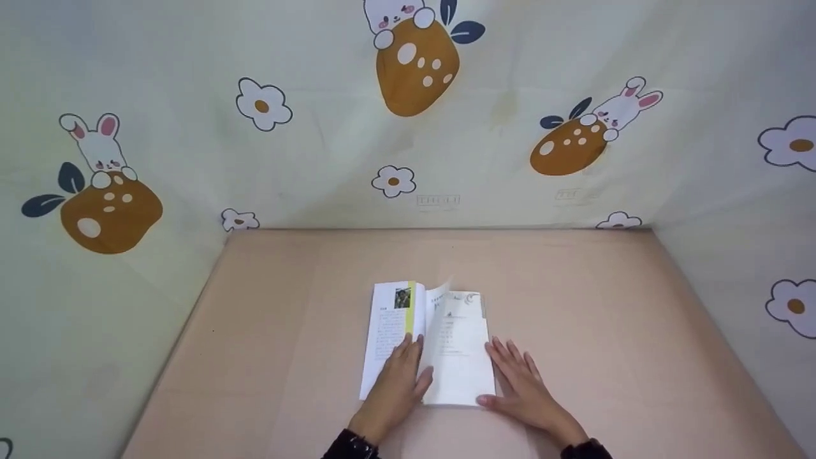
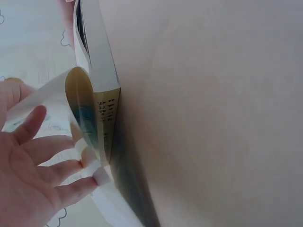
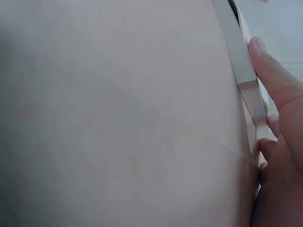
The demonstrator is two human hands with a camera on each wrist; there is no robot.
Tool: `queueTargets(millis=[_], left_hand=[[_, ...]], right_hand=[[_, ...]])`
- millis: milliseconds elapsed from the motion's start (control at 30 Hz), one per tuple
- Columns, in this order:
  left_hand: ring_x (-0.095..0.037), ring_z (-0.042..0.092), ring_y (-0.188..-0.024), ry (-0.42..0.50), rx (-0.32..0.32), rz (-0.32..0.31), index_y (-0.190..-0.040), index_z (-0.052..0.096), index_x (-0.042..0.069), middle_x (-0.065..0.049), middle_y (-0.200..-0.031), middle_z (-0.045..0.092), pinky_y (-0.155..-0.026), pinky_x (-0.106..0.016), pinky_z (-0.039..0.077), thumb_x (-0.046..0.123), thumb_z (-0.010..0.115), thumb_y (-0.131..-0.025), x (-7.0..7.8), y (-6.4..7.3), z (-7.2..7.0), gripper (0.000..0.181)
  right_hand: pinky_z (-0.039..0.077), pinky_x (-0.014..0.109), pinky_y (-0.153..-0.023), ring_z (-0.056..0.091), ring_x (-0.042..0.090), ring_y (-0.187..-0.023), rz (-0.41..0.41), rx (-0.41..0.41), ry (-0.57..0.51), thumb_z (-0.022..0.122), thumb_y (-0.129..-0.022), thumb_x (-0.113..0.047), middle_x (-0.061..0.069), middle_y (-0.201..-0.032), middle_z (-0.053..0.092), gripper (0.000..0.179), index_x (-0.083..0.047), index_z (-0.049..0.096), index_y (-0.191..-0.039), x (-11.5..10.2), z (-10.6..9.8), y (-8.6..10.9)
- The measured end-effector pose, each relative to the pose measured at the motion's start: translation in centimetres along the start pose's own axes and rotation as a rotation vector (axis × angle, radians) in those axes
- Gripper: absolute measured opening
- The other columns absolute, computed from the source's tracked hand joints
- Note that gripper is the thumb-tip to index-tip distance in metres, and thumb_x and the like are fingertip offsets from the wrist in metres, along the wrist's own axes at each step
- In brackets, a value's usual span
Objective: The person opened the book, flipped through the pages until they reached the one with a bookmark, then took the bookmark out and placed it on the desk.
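"So, turning a page (image 1: 437, 328) of the open book (image 1: 462, 376) at six o'clock on the counter (image 1: 280, 319)?"

"Apparently, with left hand (image 1: 396, 384) at its seven, right hand (image 1: 528, 392) at four; apart, unclenched. Next, probably pressing flat."

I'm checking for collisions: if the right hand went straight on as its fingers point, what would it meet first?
The open book: the right hand points at its right edge, apparently touching it already. Beyond, the raised page may come next, though depth is unclear.
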State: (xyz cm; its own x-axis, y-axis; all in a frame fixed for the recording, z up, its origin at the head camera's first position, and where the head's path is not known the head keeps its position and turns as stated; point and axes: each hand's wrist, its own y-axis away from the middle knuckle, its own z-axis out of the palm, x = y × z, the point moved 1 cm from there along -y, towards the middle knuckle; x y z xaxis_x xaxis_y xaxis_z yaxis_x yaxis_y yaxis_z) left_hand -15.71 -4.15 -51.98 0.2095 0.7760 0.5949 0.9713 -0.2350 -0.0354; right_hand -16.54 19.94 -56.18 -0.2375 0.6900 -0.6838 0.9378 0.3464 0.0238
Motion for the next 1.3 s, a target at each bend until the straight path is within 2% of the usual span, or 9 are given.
queueTargets(millis=[33, 133, 267, 500, 667, 800, 933, 1133, 1300], left_hand=[[-0.038, 0.038, -0.132, 0.010, 0.022, -0.012, -0.139, 0.035, -0.004, -0.028, -0.141, 0.038, -0.106, -0.049, 0.034, 0.027, 0.047, -0.096, 0.0, 0.0, -0.1, 0.054], [-0.037, 0.047, -0.124, 0.032, 0.090, -0.035, -0.133, 0.040, -0.009, -0.028, -0.130, 0.047, -0.102, -0.045, 0.040, 0.026, 0.046, -0.097, -0.1, 0.1, -0.2, 0.051], [-0.030, 0.054, -0.114, 0.029, 0.167, -0.055, -0.125, 0.048, -0.011, -0.021, -0.117, 0.057, -0.097, -0.041, 0.044, 0.025, 0.047, -0.097, -0.2, 0.1, -0.4, 0.046], [-0.027, 0.055, -0.109, -0.026, 0.224, -0.102, -0.123, 0.050, -0.013, -0.020, -0.115, 0.057, -0.091, -0.039, 0.048, 0.024, 0.052, -0.094, -0.5, 0.5, -0.6, 0.047], [-0.028, 0.054, -0.104, -0.082, 0.287, -0.111, -0.119, 0.055, -0.012, -0.019, -0.115, 0.059, -0.087, -0.041, 0.047, 0.022, 0.057, -0.090, -1.0, 0.8, -0.9, 0.045], [-0.028, 0.051, -0.096, -0.114, 0.286, -0.175, -0.113, 0.057, -0.015, -0.020, -0.113, 0.059, -0.078, -0.040, 0.041, 0.022, 0.059, -0.088, -1.7, 1.0, -1.4, 0.045], [-0.025, 0.047, -0.086, -0.152, 0.261, -0.261, -0.104, 0.062, -0.012, -0.017, -0.100, 0.058, -0.075, -0.041, 0.037, 0.023, 0.058, -0.088, -2.7, 1.2, -2.0, 0.039], [-0.028, 0.043, -0.088, -0.200, 0.223, -0.334, -0.095, 0.063, -0.006, -0.013, -0.091, 0.050, -0.073, -0.043, 0.036, 0.023, 0.058, -0.086, -4.1, 1.6, -2.2, 0.031], [-0.029, 0.040, -0.088, -0.234, 0.161, -0.389, -0.093, 0.062, -0.008, -0.013, -0.088, 0.047, -0.072, -0.043, 0.034, 0.020, 0.059, -0.086, -4.5, 1.7, -1.9, 0.029]], right_hand=[[-0.004, 0.060, -0.110, 0.009, 0.042, -0.141, 0.006, -0.004, 0.001, 0.069, -0.076, -0.047, 0.015, -0.154, 0.020, 0.088, -0.011, 0.029, -0.146, 0.0, 0.0, 0.0], [-0.005, 0.059, -0.111, 0.007, 0.041, -0.142, 0.027, -0.025, 0.002, 0.067, -0.077, -0.048, 0.014, -0.154, 0.018, 0.088, -0.012, 0.027, -0.147, 0.0, -0.1, 0.0], [-0.005, 0.059, -0.111, 0.006, 0.040, -0.142, 0.023, -0.031, 0.006, 0.067, -0.077, -0.049, 0.014, -0.155, 0.018, 0.089, -0.012, 0.027, -0.147, 0.1, -0.1, -0.1], [-0.006, 0.059, -0.110, 0.006, 0.041, -0.142, 0.020, -0.032, -0.006, 0.067, -0.077, -0.049, 0.014, -0.155, 0.018, 0.088, -0.012, 0.027, -0.147, 0.2, 0.0, -0.1], [-0.004, 0.060, -0.110, 0.008, 0.041, -0.142, 0.001, -0.010, 0.004, 0.067, -0.076, -0.048, 0.015, -0.154, 0.019, 0.089, -0.011, 0.028, -0.147, 0.2, -0.1, -0.2], [-0.004, 0.059, -0.110, 0.008, 0.040, -0.142, 0.006, -0.012, 0.003, 0.067, -0.076, -0.049, 0.014, -0.154, 0.019, 0.089, -0.012, 0.028, -0.147, 0.1, -0.1, -0.2], [-0.004, 0.059, -0.111, 0.008, 0.040, -0.142, 0.007, -0.007, 0.002, 0.067, -0.076, -0.050, 0.014, -0.154, 0.020, 0.089, -0.012, 0.028, -0.147, 0.0, -0.1, -0.3], [-0.005, 0.058, -0.111, 0.007, 0.039, -0.142, 0.019, -0.016, 0.004, 0.067, -0.076, -0.051, 0.013, -0.154, 0.019, 0.089, -0.012, 0.028, -0.147, 0.1, 0.0, -0.3], [-0.004, 0.060, -0.110, 0.006, 0.040, -0.142, 0.014, -0.026, 0.005, 0.067, -0.076, -0.050, 0.014, -0.154, 0.019, 0.090, -0.012, 0.027, -0.147, 0.0, 0.0, -0.2]])
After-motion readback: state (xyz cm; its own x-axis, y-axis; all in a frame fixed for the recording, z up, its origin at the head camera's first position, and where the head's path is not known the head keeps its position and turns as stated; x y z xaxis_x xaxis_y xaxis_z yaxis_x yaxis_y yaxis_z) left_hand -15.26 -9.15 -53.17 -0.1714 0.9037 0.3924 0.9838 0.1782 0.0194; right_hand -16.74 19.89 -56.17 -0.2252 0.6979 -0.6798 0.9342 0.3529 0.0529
